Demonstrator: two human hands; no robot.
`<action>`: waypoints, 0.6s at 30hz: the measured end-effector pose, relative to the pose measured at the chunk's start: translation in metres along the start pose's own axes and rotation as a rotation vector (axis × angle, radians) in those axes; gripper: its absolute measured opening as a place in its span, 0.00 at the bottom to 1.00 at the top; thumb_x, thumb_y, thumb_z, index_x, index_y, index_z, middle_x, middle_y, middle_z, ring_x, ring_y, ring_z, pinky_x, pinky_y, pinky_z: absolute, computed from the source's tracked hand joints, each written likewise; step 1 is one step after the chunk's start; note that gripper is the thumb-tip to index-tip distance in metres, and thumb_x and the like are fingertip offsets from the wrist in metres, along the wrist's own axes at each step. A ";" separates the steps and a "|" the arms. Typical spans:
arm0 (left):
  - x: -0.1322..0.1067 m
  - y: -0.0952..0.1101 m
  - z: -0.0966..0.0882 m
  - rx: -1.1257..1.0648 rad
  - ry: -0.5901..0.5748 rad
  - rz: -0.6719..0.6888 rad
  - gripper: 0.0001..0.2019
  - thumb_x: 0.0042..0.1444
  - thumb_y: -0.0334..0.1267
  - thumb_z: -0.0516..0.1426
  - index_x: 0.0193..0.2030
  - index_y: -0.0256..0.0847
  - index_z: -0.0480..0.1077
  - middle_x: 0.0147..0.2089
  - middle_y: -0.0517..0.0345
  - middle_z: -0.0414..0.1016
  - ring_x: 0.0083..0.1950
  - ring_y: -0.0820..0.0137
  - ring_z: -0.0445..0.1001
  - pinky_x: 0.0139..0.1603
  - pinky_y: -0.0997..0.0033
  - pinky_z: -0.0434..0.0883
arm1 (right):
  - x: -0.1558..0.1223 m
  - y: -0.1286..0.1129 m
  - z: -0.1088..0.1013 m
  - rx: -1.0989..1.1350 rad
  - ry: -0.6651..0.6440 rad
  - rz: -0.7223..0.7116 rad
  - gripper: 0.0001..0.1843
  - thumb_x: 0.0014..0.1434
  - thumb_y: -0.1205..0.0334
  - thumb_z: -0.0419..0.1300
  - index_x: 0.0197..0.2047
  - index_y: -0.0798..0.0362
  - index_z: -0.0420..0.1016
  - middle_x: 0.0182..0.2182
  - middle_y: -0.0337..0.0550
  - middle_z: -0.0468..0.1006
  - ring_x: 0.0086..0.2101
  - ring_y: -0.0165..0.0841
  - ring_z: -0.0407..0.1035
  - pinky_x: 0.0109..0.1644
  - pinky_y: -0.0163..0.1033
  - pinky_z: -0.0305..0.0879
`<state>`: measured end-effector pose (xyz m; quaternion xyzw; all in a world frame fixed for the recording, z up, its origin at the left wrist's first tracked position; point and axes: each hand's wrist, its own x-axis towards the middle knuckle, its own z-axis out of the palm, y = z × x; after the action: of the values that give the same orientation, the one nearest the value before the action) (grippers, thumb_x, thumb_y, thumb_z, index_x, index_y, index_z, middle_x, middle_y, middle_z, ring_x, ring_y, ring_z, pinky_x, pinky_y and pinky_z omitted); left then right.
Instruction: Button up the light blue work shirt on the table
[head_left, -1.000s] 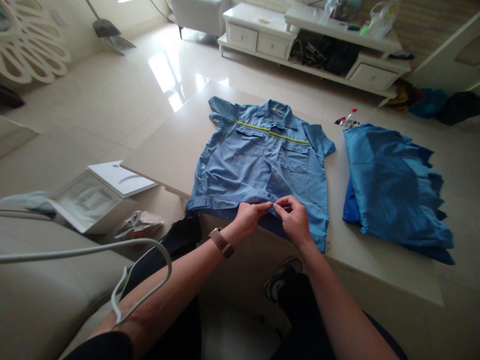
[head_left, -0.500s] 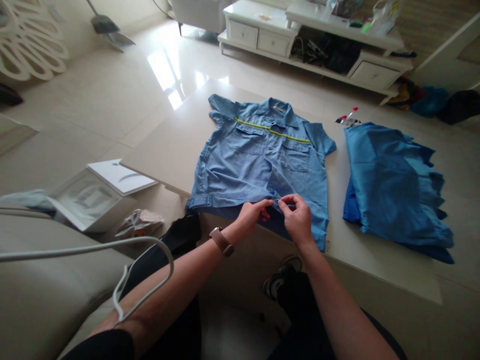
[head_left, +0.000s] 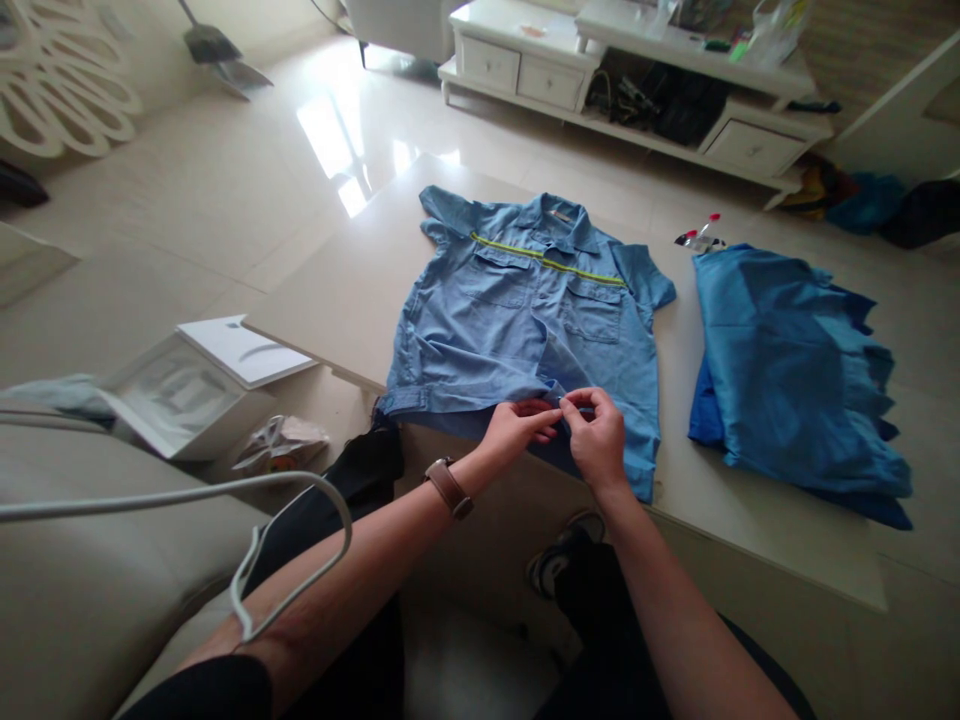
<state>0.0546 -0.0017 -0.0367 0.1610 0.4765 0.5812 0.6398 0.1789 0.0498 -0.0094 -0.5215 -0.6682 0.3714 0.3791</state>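
Note:
A light blue short-sleeved work shirt [head_left: 495, 330] with a yellow chest stripe lies face up on the beige table [head_left: 352, 290], collar away from me. Its hem reaches the table's near edge. My left hand [head_left: 517, 428], with a brown watch on the wrist, pinches the left front panel at the bottom of the placket. My right hand [head_left: 596, 435] pinches the right front panel just beside it. The fingertips of both hands meet at the hem.
A pile of brighter blue cloth [head_left: 787, 370] lies on the table to the right, with a small red-tipped object [head_left: 697, 238] behind it. An open white box [head_left: 187, 385] sits on the floor at left. A white cable [head_left: 285, 520] loops over my left arm. A white TV cabinet [head_left: 637, 90] stands beyond.
My hands stay at the shirt's hem and have drawn slightly closer together; the fingers shifted a little on the placket. The view moved slightly.

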 end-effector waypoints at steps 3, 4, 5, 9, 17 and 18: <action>-0.001 0.000 0.000 0.004 -0.014 0.009 0.23 0.41 0.47 0.77 0.38 0.34 0.81 0.39 0.49 0.82 0.33 0.72 0.78 0.31 0.75 0.72 | 0.000 0.001 0.001 -0.005 -0.001 0.003 0.09 0.59 0.54 0.63 0.33 0.51 0.75 0.33 0.42 0.77 0.35 0.37 0.71 0.41 0.42 0.68; -0.001 0.000 0.000 0.004 -0.015 0.008 0.23 0.40 0.47 0.77 0.38 0.34 0.81 0.40 0.49 0.81 0.33 0.71 0.78 0.31 0.75 0.72 | 0.000 0.001 0.001 -0.004 -0.001 0.005 0.09 0.58 0.54 0.63 0.33 0.51 0.75 0.33 0.42 0.77 0.35 0.37 0.71 0.41 0.42 0.68; -0.002 0.000 0.000 0.002 -0.016 0.008 0.24 0.40 0.48 0.77 0.38 0.33 0.80 0.39 0.49 0.81 0.33 0.71 0.78 0.31 0.75 0.71 | 0.000 0.002 0.001 -0.002 -0.002 0.007 0.09 0.58 0.54 0.63 0.33 0.51 0.75 0.33 0.42 0.77 0.35 0.37 0.71 0.41 0.42 0.68; -0.003 0.002 0.001 0.009 -0.022 0.050 0.24 0.40 0.48 0.77 0.37 0.33 0.79 0.37 0.52 0.79 0.34 0.70 0.77 0.31 0.74 0.71 | 0.000 0.002 0.001 0.010 -0.007 0.011 0.10 0.58 0.53 0.64 0.33 0.51 0.75 0.33 0.43 0.77 0.36 0.37 0.72 0.42 0.43 0.67; 0.000 0.004 0.004 -0.108 0.024 0.059 0.22 0.37 0.43 0.78 0.37 0.34 0.79 0.36 0.54 0.81 0.34 0.71 0.76 0.35 0.72 0.73 | -0.001 0.004 0.002 0.009 -0.040 0.013 0.10 0.58 0.52 0.63 0.33 0.51 0.75 0.33 0.43 0.78 0.36 0.37 0.72 0.42 0.43 0.68; 0.001 0.004 0.004 -0.106 0.031 0.066 0.22 0.37 0.43 0.78 0.36 0.34 0.80 0.36 0.54 0.81 0.33 0.71 0.75 0.36 0.71 0.73 | -0.001 0.004 0.003 0.007 -0.044 0.012 0.10 0.58 0.52 0.63 0.33 0.51 0.75 0.33 0.43 0.79 0.36 0.37 0.72 0.42 0.43 0.68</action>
<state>0.0552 0.0016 -0.0317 0.1333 0.4493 0.6289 0.6203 0.1783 0.0493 -0.0142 -0.5159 -0.6718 0.3874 0.3639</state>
